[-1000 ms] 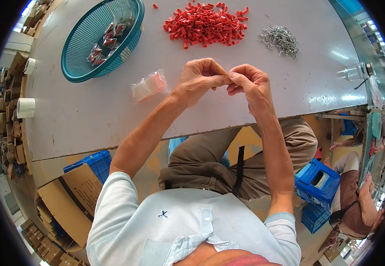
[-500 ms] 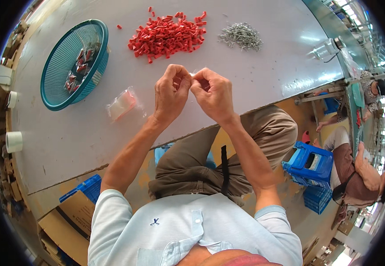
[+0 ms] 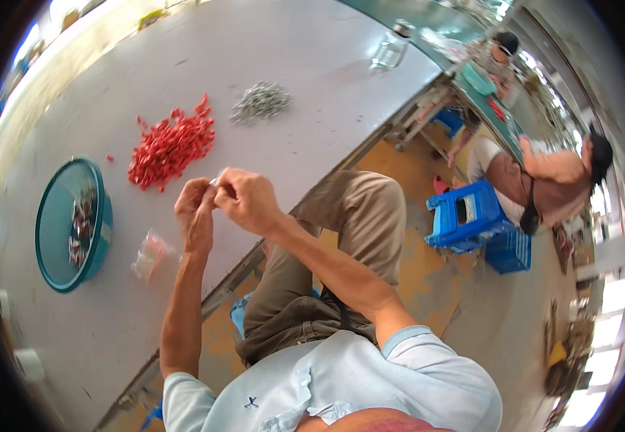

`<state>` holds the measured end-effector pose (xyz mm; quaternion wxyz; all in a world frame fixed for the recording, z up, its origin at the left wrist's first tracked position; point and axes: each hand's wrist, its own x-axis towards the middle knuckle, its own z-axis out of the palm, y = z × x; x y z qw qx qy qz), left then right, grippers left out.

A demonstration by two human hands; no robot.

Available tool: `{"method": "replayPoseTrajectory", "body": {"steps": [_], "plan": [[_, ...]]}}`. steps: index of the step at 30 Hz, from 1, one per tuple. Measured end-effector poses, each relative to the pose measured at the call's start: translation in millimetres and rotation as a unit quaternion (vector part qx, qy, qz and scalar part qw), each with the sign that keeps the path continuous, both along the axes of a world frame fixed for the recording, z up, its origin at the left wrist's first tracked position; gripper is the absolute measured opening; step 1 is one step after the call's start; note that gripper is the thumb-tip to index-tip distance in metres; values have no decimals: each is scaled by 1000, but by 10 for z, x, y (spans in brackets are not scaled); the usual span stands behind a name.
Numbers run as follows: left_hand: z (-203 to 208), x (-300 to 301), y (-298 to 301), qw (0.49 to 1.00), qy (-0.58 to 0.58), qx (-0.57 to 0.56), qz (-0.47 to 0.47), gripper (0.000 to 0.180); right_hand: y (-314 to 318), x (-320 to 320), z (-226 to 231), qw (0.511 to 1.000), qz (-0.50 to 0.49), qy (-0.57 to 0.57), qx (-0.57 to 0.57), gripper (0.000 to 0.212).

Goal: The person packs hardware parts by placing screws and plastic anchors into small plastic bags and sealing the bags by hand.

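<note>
My left hand (image 3: 196,209) and my right hand (image 3: 246,200) meet over the table, fingertips pinched together. Between them shows a whitish, see-through scrap (image 3: 216,180), which looks like a small clear plastic bag; the fingers hide most of it. Just beyond lies a heap of short red plastic tubes (image 3: 172,147). Farther off is a smaller pile of grey metal screws or pins (image 3: 262,102). Left of my left wrist rests a stack of clear plastic bags (image 3: 150,255). A teal mesh basket (image 3: 100,248) at the left contains several filled packets (image 3: 80,223) with red and silvery bits.
The grey table (image 3: 312,57) carries a clear bottle (image 3: 391,49) at its far right and a roll of tape (image 3: 29,365) at the near left. Two people sit at a green bench (image 3: 496,122) on the right. A blue stool (image 3: 467,216) stands on the floor.
The whole view has turned to the right, so the table things appear farther left and tilted, and more of the co-workers shows. Both hands remain pinched together at the small clear bag.
</note>
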<state>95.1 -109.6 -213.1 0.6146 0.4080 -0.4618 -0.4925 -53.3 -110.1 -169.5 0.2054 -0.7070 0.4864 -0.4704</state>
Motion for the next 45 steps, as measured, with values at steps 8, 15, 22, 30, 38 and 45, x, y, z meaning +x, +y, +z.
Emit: {"method": "replayPoseTrajectory", "body": {"steps": [8,15,22,30,38,45], "plan": [[-65,68,-22,1000,-3,-2,-8,4,611,-1228,553,980,-154,40,-119,28],[-105,-324,-66,996,-62,-49,-51,2,1399,-3191,-1424,836,-233,-224,444,69],[-191,-170,-65,995,-84,-43,-43,3,1132,-2673,-1555,849,-307,-242,355,66],[-191,-147,-66,997,-64,-27,-24,3,1294,-2577,-1525,863,-384,-215,248,62],[-291,-36,-174,992,-96,-79,26,7,1892,-2640,-1590,909,-331,-161,195,58],[-312,-23,-188,987,-111,-91,69,9,1865,-2601,-1323,954,-251,-119,117,55]]}}
